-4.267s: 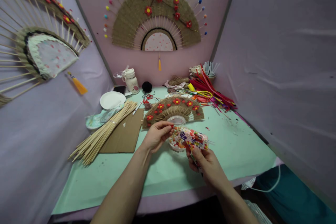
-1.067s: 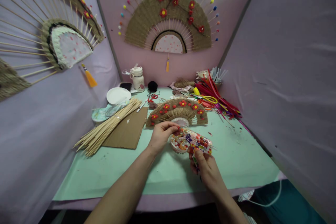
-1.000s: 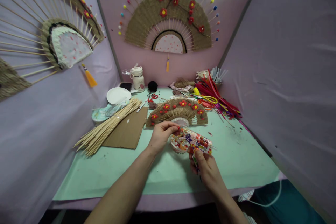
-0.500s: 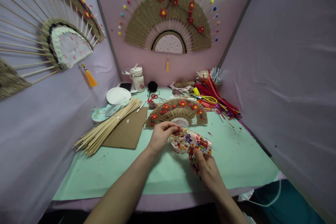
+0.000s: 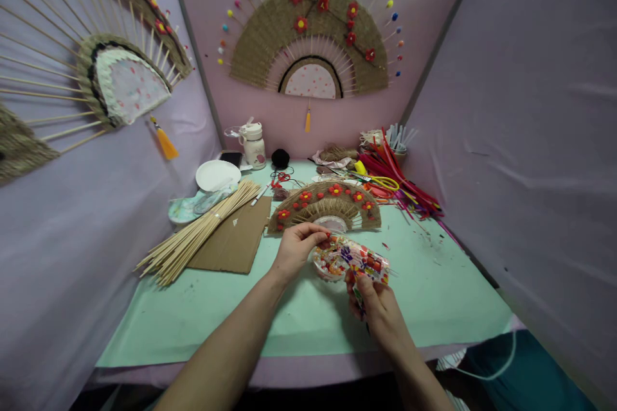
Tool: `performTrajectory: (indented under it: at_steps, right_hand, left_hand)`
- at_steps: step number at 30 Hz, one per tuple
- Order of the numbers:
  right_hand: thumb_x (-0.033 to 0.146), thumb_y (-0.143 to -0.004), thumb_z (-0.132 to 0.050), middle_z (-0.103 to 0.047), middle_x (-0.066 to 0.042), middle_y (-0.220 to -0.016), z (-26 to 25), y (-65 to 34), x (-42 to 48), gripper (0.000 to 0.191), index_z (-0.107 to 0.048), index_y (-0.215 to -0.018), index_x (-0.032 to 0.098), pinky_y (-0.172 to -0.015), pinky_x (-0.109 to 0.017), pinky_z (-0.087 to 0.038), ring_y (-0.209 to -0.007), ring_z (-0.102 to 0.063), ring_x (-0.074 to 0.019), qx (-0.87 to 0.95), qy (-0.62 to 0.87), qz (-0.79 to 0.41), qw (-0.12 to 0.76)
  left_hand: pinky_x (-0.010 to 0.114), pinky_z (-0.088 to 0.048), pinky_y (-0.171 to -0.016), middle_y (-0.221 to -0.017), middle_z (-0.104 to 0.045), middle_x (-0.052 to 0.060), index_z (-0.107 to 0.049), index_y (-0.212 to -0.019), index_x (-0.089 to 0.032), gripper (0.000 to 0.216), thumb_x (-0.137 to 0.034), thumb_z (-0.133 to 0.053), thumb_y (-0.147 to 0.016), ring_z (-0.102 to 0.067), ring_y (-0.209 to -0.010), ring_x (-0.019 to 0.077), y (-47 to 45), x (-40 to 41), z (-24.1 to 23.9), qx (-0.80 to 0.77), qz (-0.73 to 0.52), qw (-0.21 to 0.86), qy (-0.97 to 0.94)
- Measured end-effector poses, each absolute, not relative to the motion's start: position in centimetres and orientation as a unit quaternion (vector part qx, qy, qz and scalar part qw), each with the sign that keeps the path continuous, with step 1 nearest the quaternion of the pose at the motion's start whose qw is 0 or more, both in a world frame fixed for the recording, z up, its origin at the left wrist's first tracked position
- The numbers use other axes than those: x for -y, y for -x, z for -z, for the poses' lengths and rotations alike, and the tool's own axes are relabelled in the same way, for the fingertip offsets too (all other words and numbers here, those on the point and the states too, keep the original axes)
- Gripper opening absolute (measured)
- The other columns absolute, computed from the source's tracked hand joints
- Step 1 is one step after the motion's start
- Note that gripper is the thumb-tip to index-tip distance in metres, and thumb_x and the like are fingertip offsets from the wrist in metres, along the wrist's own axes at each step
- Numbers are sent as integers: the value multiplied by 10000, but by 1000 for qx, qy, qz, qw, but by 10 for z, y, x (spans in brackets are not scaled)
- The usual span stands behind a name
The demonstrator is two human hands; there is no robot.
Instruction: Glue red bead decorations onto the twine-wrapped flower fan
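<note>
Small red piece (image 5: 328,235), shape and material too small to tell: just above the bowl, pinched in the left hand (image 5: 295,252), fingers narrow, tips together. Risk: too light a pinch could lose it among the bowl's contents.

Glossy, gun-shaped tool with multicoloured floral pattern (image 5: 370,261), apparently a glue gun: gripped in the right hand (image 5: 380,306), fingers wrapped round its handle; front end near the red piece, contact cannot be told. Risk: if that end is hot, a small slip of either hand could burn the left fingertips.

Clear, round bowl (image 5: 326,278) of small red, orange and white bits: beneath the tool. Risk: a drip could stick the contents together; a dropped wrist could tip it.

Brown, woven, half-round fan (image 5: 311,199) with red, yellow-centred flowers: on the pale green worktop (image 5: 193,327), just beyond the left hand. Risk: a forward jerk of the knuckles could shift it.

Bundle of pale, slender wooden sticks (image 5: 200,233): left, partly over flat brown cardboard (image 5: 241,249). Risk: slight; only a wide elbow sweep could scatter them.
</note>
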State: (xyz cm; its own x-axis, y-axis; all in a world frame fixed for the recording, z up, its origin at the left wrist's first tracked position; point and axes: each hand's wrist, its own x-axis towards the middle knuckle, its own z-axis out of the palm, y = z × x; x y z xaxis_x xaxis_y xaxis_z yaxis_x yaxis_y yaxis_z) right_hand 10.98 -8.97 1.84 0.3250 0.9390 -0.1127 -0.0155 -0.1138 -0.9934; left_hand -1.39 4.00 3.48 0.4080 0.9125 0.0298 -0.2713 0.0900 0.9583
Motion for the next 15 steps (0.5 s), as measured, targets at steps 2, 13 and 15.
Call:
performTrajectory:
  at_steps: [2,13,15]
  right_hand:
    - [789,-719,-477,-466,15,-596,-20,-109,90,611,-497,-710,179,-393,-243,-335,-427,-411,-93,381,606,-438,544]
    - [765,-740,-483,-469,5,-614,-11,-111,90,600,-505,-704,167,-409,-248,-325,-444,-411,-96,378,603,-440,547]
    - [762,-746,-478,-466,6,-610,-9,-112,90,600,-506,-699,165,-411,-247,-324,-443,-412,-95,381,603,-439,546]
  left_hand:
    - [244,-504,-610,-606,-685,29,-726,-700,-130,158,-265,-746,-620,-603,-566,120,14,-40,-35,-316,-443,667,-508]
    - [260,-508,-618,-616,-688,34,-724,-695,-132,174,-281,-748,-609,-606,-569,129,14,-40,-36,-325,-441,663,-510]
    - [256,-507,-613,-621,-691,34,-723,-690,-134,165,-272,-749,-604,-608,-568,129,14,-40,-36,-325,-443,665,-506]
